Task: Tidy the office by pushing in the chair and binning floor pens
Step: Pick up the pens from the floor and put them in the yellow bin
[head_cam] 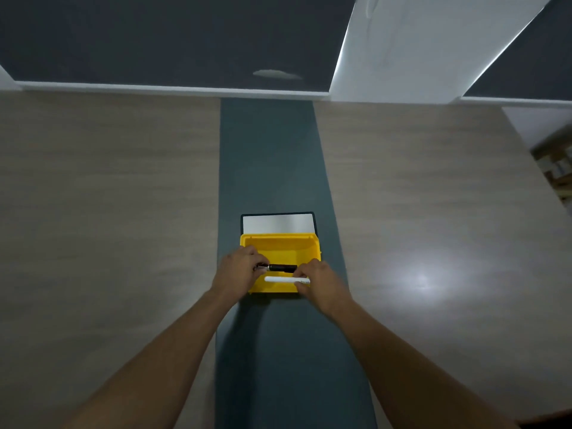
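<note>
- My left hand [238, 270] is curled around the left end of a black pen [280, 268], fingers pinched on its silvery tip.
- My right hand [318, 281] is closed on the right end of a white pen [283, 279]; its fingertips also reach the black pen's right end, though I cannot tell if they touch it.
- Both pens lie crosswise, side by side, the black one farther from me and the white one nearer.
- They sit over the open top of the yellow bin [278, 243]; whether they rest on its floor or hang in my grip I cannot tell.
- The bin stands on the table's dark strip [272, 168], which runs down the middle from the near edge to the far edge, with wood [108, 196] on either side.
- The bin is well short of the far edge, about midway along the strip.
- Just behind the bin, touching its far rim, lies a flat grey panel [277, 223] in a dark frame.
- My two bare forearms reach in from the near edge and meet at the bin.
- A bright glare lies on the wood to the right of my right hand.
- The chair is out of sight.
</note>
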`<state>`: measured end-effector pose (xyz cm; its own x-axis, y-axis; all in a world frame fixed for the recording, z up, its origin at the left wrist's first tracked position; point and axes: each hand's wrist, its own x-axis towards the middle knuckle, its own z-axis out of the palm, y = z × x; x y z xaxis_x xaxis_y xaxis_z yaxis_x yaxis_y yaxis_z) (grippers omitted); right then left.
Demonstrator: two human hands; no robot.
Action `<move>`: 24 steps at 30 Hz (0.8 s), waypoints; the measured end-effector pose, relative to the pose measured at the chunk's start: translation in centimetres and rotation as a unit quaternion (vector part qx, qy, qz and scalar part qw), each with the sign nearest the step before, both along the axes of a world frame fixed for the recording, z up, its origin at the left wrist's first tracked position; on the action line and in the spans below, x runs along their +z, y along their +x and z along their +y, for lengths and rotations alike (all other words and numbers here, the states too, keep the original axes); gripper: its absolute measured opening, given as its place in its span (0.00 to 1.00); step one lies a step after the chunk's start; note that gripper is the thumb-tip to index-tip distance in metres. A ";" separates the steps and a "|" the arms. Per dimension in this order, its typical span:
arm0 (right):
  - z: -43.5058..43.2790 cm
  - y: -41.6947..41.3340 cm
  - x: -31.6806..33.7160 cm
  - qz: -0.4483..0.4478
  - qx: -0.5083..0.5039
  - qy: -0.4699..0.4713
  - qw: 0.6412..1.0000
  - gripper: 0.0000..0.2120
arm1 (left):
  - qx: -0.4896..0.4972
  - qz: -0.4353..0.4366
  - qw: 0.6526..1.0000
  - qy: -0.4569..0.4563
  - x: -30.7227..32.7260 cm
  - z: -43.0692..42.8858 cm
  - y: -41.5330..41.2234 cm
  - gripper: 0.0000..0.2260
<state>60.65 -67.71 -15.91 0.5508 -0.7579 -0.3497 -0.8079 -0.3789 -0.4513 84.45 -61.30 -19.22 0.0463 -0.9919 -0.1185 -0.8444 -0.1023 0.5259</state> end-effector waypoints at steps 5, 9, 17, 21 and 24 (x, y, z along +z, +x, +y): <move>0.1 0.6 -0.7 0.005 0.009 0.007 1.000 0.09 | -0.015 -0.006 1.000 0.018 -0.7 -0.5 0.3 0.11; 0.6 0.7 -1.1 0.007 0.011 0.008 1.000 0.10 | -0.021 -0.003 0.999 0.030 -0.9 -0.3 0.4 0.13; 1.9 -0.3 -0.4 -0.010 -0.012 0.010 1.000 0.13 | -0.022 -0.007 0.999 0.033 0.3 0.8 0.0 0.16; 3.0 -1.6 0.8 -0.024 -0.031 0.001 0.999 0.12 | -0.018 0.006 1.000 0.018 2.1 1.8 -0.6 0.15; 4.3 -3.1 1.9 -0.036 -0.043 -0.008 0.998 0.11 | -0.016 0.009 1.000 0.006 3.8 3.0 -1.4 0.16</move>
<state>57.56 -63.45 -13.97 0.5069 -0.8087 -0.2984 -0.8034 -0.3177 -0.5036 83.05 -58.33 -15.46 0.0132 -0.9914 -0.1304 -0.8379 -0.0821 0.5397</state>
